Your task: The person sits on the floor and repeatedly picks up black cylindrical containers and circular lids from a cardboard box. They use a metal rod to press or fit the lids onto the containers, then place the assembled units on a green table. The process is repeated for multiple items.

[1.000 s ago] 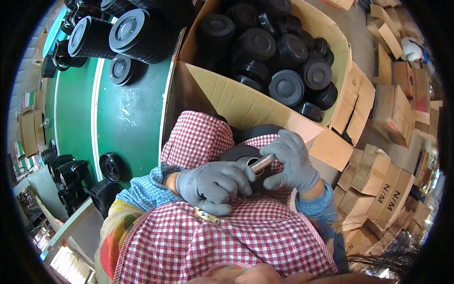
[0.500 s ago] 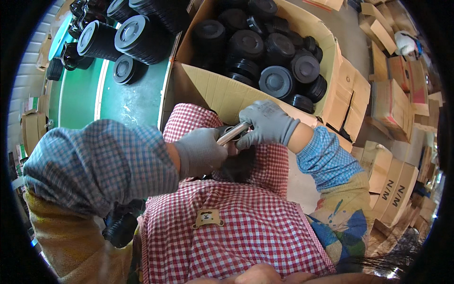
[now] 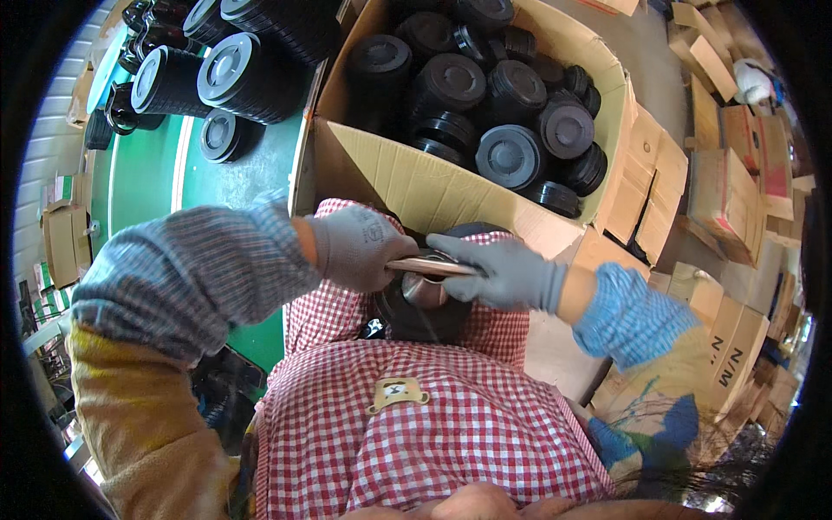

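Note:
A slim, shiny metal bar [image 3: 432,266] spans the space between my two grey-gloved hands above my lap. My left hand [image 3: 357,247] is closed around its left end. Against its right part press the fingers of my right hand [image 3: 503,270], with the thumb hidden. Just below the bar shows a rounded, shiny metal piece [image 3: 422,291]; whether the two are joined I cannot tell. Under both, a dark round thing [image 3: 418,322] rests between my knees on the red checked apron [image 3: 433,407], largely covered by my hands.
A large open cardboard box [image 3: 407,178] full of black round lids [image 3: 510,157] stands beyond my knees. At the left, stacks of black lids [image 3: 230,69] stand on a green table [image 3: 247,178]. More cardboard boxes [image 3: 732,204] are piled at the right.
The metal bar has turned from a steep slant to nearly level. My right hand has come down, and my left hand has risen a little. The rounded metal piece now shows below.

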`<state>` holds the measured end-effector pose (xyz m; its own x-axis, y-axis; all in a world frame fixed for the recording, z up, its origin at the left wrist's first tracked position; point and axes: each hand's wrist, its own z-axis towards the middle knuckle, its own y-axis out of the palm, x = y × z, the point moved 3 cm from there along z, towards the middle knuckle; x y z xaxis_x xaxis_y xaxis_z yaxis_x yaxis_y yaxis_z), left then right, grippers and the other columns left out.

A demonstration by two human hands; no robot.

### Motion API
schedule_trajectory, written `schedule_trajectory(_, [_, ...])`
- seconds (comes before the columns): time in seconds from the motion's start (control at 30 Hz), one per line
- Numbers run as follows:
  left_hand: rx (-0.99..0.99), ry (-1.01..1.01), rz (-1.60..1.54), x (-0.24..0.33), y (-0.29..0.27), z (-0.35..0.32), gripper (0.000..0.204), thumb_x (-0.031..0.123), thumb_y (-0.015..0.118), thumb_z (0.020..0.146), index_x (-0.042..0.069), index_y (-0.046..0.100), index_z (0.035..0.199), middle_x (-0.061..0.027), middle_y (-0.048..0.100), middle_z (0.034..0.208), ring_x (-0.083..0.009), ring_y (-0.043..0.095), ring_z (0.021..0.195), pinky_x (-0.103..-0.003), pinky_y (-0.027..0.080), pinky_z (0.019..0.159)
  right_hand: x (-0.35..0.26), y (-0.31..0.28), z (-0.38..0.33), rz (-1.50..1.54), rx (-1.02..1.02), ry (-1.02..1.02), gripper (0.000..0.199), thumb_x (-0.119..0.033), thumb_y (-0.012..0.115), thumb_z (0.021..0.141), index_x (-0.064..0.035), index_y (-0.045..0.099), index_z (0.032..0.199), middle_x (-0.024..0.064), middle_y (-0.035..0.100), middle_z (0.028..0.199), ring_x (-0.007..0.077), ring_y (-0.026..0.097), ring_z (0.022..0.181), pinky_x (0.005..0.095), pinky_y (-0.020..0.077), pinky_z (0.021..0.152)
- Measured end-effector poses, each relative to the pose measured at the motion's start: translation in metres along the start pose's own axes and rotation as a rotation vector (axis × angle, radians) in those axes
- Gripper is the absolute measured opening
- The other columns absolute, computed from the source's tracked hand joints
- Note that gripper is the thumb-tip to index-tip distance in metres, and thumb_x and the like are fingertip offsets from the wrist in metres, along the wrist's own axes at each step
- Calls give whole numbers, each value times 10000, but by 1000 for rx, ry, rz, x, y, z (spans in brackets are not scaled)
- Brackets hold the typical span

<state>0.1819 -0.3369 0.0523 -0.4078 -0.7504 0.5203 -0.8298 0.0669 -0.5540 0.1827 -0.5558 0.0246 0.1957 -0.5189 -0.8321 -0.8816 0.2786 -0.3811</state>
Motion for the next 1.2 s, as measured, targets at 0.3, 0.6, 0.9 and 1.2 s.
schedule_trajectory(0.3, [-146, 110, 49, 4, -16, 19, 329, 127, 584, 960, 104, 621, 1287, -162, 718, 1029, -338, 713, 984, -449, 565, 899, -2, -23, 15, -62, -255, -108, 683, -399, 517, 1024, -195, 243, 1616, 200, 674, 1092, 266, 700, 863, 390, 558, 796])
schedule_trajectory(0.6, [201, 476, 395, -30, -2, 93, 297, 286, 728, 811, 152, 592, 1038, -82, 676, 814, -336, 706, 765, -461, 562, 671, -78, 42, -9, 1088, 306, 547, 540, -188, 542, 1019, -124, 347, 1519, 60, 565, 816, 122, 544, 627, 253, 465, 499])
schedule_trajectory(0.9, [997, 254, 249, -39, -1, 45, 819, 286, 879, 637, 93, 562, 1367, -172, 581, 1335, -370, 543, 1272, -463, 435, 1082, -80, 19, -5, 854, 243, 466, 273, -188, 571, 991, -51, 539, 1225, 62, 599, 806, 103, 541, 526, 225, 439, 457])
schedule_trajectory(1.2, [692, 581, 551, 10, 157, -109, 255, 251, 645, 858, 177, 728, 1088, -27, 624, 1277, -231, 543, 1227, -398, 479, 1007, -7, 51, -83, 834, 992, 184, 223, -159, 548, 942, -11, 528, 1107, 74, 610, 753, 143, 609, 559, 253, 507, 490])
